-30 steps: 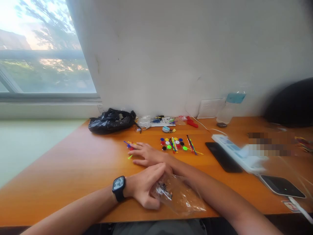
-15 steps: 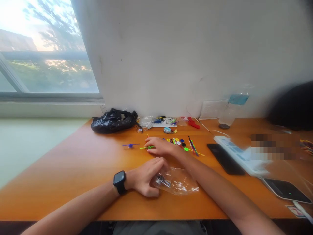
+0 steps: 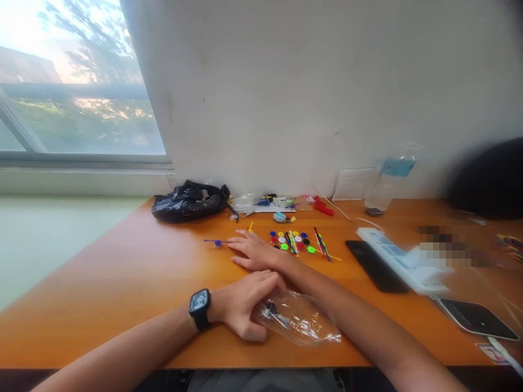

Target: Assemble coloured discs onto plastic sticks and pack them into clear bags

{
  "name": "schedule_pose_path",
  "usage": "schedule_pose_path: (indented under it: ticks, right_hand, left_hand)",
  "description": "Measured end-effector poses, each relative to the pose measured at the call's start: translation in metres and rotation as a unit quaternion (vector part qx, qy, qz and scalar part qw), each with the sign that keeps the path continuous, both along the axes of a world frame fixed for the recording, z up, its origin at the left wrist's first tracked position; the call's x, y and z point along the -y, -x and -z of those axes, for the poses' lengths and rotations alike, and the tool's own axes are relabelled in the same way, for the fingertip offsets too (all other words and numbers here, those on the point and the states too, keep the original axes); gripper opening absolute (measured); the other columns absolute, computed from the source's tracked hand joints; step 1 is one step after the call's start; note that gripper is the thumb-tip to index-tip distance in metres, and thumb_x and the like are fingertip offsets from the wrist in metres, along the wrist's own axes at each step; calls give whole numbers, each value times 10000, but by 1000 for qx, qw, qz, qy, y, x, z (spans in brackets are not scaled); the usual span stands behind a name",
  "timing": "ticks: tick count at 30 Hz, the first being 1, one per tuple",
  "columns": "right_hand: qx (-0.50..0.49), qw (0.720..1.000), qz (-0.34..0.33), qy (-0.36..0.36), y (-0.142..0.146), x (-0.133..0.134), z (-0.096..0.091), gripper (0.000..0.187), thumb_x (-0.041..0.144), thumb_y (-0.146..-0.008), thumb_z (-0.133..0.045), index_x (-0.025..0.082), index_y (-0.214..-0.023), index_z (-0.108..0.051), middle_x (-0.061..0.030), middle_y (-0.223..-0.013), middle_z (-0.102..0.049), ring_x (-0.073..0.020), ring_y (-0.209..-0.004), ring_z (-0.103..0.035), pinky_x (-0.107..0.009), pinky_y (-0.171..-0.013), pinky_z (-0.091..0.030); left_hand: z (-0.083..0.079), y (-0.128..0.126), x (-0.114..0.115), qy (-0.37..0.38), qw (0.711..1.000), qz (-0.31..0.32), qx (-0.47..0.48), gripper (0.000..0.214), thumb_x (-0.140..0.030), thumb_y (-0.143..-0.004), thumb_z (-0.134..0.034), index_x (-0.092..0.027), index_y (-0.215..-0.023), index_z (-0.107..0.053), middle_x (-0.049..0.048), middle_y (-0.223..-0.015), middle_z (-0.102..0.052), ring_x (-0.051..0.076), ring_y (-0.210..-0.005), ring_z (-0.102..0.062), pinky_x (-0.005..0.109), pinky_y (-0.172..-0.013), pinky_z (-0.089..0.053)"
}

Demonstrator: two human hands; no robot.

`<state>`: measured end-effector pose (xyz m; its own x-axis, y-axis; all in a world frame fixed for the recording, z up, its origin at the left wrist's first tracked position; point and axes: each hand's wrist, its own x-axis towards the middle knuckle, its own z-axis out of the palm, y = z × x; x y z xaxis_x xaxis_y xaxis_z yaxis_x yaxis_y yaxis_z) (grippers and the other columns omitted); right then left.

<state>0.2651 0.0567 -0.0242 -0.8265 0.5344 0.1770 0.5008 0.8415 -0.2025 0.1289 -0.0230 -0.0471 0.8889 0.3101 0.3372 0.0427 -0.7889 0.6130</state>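
Observation:
My left hand (image 3: 247, 305), with a black watch (image 3: 199, 308) on its wrist, curls its fingers and thumb around one end of a clear plastic bag (image 3: 304, 318). Some small dark parts show inside the bag near the fingers. Beyond it, my right hand (image 3: 255, 251) lies low over the table with fingers stretched toward a blue arrow-ended spinner (image 3: 218, 243). A yellow arrow tip (image 3: 250, 226) sticks out past its fingers; what is under the palm is hidden. To its right are several coloured discs (image 3: 284, 246) and a bundle of coloured arrow sticks (image 3: 293, 243).
More sticks (image 3: 322, 243) lie farther right. At the back stand a black plastic bag (image 3: 190, 201), a round tin-like item (image 3: 280, 217) and a water bottle (image 3: 386, 185). A black phone (image 3: 376, 267), a white power strip (image 3: 398, 258) and another dark device (image 3: 478, 316) occupy the right side.
My right hand has shifted slightly left and nearer, covering the green spinner and uncovering more discs. My left hand and the clear bag have moved a little toward me.

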Motion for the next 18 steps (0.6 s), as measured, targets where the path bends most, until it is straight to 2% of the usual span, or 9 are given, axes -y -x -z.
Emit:
schedule_pose_path:
  ticks: [6, 9, 11, 14, 18]
  right_hand:
    - [-93, 995, -20, -18, 0, -8, 9, 450, 160, -1005, -557, 106, -1446, -622, -181, -1497, -602, -310, -1481, -438, -540, -1247, -336]
    - [-178, 984, -23, -14, -2, -15, 4, 443, 59, -972, -507, 127, -1372, -684, -167, -1425, -658, -281, -1430, -508, -489, -1208, -413]
    - [-247, 969, -6, -5, -6, -19, -7, 403, 50, -954, -520, 160, -1271, -744, -147, -1326, -714, -266, -1311, -609, -455, -1139, -483]
    - [-351, 935, 46, 17, -18, -24, -33, 231, 155, -965, -593, 172, -1060, -803, -113, -1125, -776, -245, -1071, -709, -414, -1001, -557]
    - [-464, 876, 81, 98, -43, -26, -76, 162, 263, -924, -687, 182, -1013, -795, -68, -998, -788, -201, -946, -735, -333, -883, -588]
  left_hand:
    - [-2, 3, -2, 24, 1000, -6, -19, 572, -339, -613, -747, -208, -1106, -487, 65, -1066, -592, 226, -847, -555, 326, -747, -481]
    - [0, 4, -4, 58, 998, -19, -8, 572, -308, -619, -762, -211, -1113, -489, 55, -1051, -593, 214, -838, -543, 310, -727, -471]
    - [2, 5, -6, 98, 995, -33, 5, 566, -278, -633, -762, -212, -1124, -490, 54, -1065, -592, 210, -852, -544, 305, -733, -469]
    - [3, 5, -7, 175, 983, -39, 34, 507, -258, -681, -750, -207, -1107, -481, 53, -1057, -582, 195, -855, -546, 300, -739, -461]
    - [0, 4, -8, 246, 964, -26, 94, 456, -258, -745, -761, -202, -1094, -472, 46, -1031, -549, 173, -853, -521, 298, -754, -446]
